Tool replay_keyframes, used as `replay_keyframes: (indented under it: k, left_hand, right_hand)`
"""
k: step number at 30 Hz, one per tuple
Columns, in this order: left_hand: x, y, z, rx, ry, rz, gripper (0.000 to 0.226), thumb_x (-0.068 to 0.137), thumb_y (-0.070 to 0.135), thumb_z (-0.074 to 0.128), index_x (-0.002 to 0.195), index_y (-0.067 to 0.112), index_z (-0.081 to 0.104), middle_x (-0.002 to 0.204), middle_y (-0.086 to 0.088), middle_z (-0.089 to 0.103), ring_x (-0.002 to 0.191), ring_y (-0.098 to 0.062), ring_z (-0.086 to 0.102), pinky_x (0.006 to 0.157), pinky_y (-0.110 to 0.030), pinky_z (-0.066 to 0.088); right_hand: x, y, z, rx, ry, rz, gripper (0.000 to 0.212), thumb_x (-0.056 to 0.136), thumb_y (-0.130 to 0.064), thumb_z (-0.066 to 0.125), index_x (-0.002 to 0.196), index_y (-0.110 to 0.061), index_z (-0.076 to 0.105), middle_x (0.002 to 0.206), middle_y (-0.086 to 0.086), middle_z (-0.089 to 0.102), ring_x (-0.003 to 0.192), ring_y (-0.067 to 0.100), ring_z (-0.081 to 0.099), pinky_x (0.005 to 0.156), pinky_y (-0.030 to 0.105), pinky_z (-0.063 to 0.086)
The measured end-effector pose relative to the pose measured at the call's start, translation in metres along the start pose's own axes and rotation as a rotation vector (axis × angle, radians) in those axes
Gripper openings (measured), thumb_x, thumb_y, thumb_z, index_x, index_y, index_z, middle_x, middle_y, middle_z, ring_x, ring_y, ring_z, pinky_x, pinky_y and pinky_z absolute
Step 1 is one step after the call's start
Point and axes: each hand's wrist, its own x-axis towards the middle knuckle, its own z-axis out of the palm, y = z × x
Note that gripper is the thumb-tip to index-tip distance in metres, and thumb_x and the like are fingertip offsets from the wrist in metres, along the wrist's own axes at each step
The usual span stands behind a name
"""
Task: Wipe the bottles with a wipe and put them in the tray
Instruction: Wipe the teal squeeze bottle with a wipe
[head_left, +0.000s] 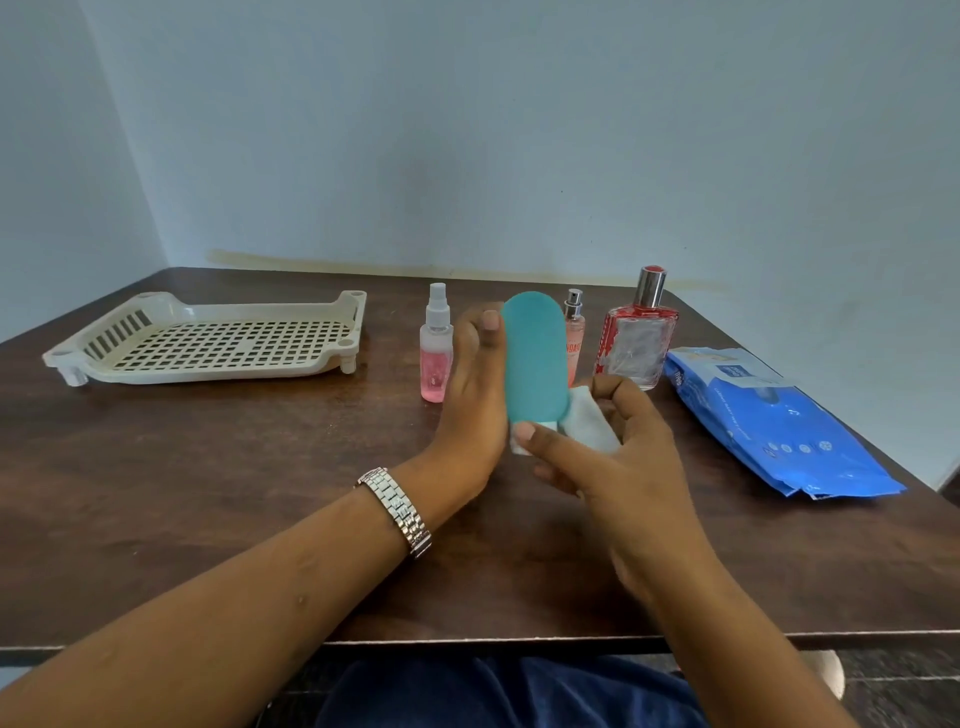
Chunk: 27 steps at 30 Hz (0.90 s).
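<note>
Wiping step under way on teal bottle
Held by left hand; right hand fingers pinch wipe against its base. Next move likely: set it in tray

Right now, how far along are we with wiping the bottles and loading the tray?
Done: nothing sits in the tray yet. In hand: the left hand holds the teal bottle while the right hand pinches a wipe at its lower end. Left: the pink spray bottle, slim peach spray and red perfume bottle stand on the table, unloaded.
</note>
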Motion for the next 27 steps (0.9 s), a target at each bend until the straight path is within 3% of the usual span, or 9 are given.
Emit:
replay_keyframes:
  k: [2, 5, 8, 11, 15, 20, 24, 27]
  left_hand:
    - [0.0, -0.001, 0.001, 0.052, 0.011, 0.084, 0.03, 0.102, 0.033, 0.028, 0.122, 0.015, 0.042, 0.099, 0.01, 0.053, 0.076, 0.011, 0.059, 0.059, -0.011, 0.047]
    - [0.001, -0.002, -0.002, 0.02, -0.04, -0.018, 0.021, 0.103, 0.036, 0.029, 0.111, 0.034, 0.048, 0.095, 0.002, 0.058, 0.076, -0.007, 0.061, 0.051, -0.021, 0.048]
    - [0.002, -0.003, -0.002, -0.065, -0.077, -0.155, 0.023, 0.105, 0.032, 0.031, 0.104, 0.041, 0.052, 0.093, -0.004, 0.062, 0.072, -0.013, 0.062, 0.052, -0.026, 0.05]
    - [0.003, -0.001, -0.003, -0.118, -0.126, -0.262, 0.031, 0.104, 0.039, 0.029, 0.122, 0.029, 0.052, 0.094, -0.008, 0.066, 0.069, -0.012, 0.065, 0.051, -0.024, 0.051]
    - [0.004, -0.003, -0.005, -0.201, -0.152, -0.382, 0.055, 0.099, 0.051, 0.028, 0.136, 0.015, 0.047, 0.086, -0.007, 0.068, 0.063, -0.01, 0.067, 0.047, -0.02, 0.049]
    - [0.005, -0.003, -0.006, -0.302, -0.162, -0.499, 0.054, 0.098, 0.049, 0.032, 0.137, 0.014, 0.046, 0.113, -0.013, 0.067, 0.084, -0.019, 0.071, 0.064, -0.034, 0.06]
    - [0.005, -0.007, -0.004, -0.339, -0.158, -0.549, 0.059, 0.096, 0.053, 0.033, 0.133, 0.009, 0.049, 0.106, -0.016, 0.063, 0.081, -0.023, 0.067, 0.075, -0.038, 0.056]
    - [0.008, -0.008, -0.005, -0.254, -0.226, -0.542, 0.069, 0.093, 0.064, 0.022, 0.126, 0.011, 0.052, 0.091, -0.016, 0.065, 0.074, -0.023, 0.064, 0.067, -0.033, 0.054]
  right_hand:
    - [-0.001, 0.004, -0.001, -0.3, 0.106, -0.257, 0.035, 0.065, -0.022, 0.084, 0.088, -0.029, 0.058, 0.086, -0.011, 0.063, 0.083, 0.004, 0.061, 0.066, 0.014, 0.049]
    - [-0.001, 0.008, -0.001, -0.567, 0.188, -0.508, 0.027, 0.072, -0.016, 0.079, 0.088, -0.027, 0.06, 0.086, -0.014, 0.058, 0.084, -0.003, 0.053, 0.066, 0.003, 0.037]
    - [-0.001, 0.011, -0.003, -0.646, 0.205, -0.603, 0.022, 0.077, -0.009, 0.074, 0.094, -0.021, 0.067, 0.088, -0.009, 0.057, 0.085, -0.006, 0.052, 0.07, -0.001, 0.035]
    - [0.0, 0.012, -0.006, -0.648, 0.201, -0.614, 0.018, 0.078, -0.008, 0.073, 0.093, -0.018, 0.07, 0.09, -0.008, 0.059, 0.086, -0.004, 0.053, 0.072, 0.001, 0.038]
    - [0.001, 0.005, -0.009, -0.549, 0.161, -0.558, 0.014, 0.076, -0.016, 0.075, 0.089, -0.02, 0.071, 0.088, -0.012, 0.06, 0.086, -0.004, 0.055, 0.07, 0.002, 0.039]
    - [0.005, -0.007, -0.019, -0.167, 0.042, -0.234, 0.014, 0.072, -0.03, 0.074, 0.082, -0.021, 0.072, 0.082, -0.003, 0.071, 0.08, 0.006, 0.066, 0.071, 0.024, 0.052]
    - [0.015, -0.017, -0.03, 0.065, 0.081, -0.072, 0.018, 0.074, -0.032, 0.064, 0.08, -0.016, 0.069, 0.065, -0.007, 0.069, 0.064, 0.005, 0.065, 0.058, 0.013, 0.051]
    - [0.024, -0.017, -0.037, 0.184, 0.032, 0.056, 0.025, 0.081, -0.036, 0.057, 0.084, -0.014, 0.068, 0.067, -0.007, 0.068, 0.062, 0.003, 0.061, 0.059, 0.015, 0.051]
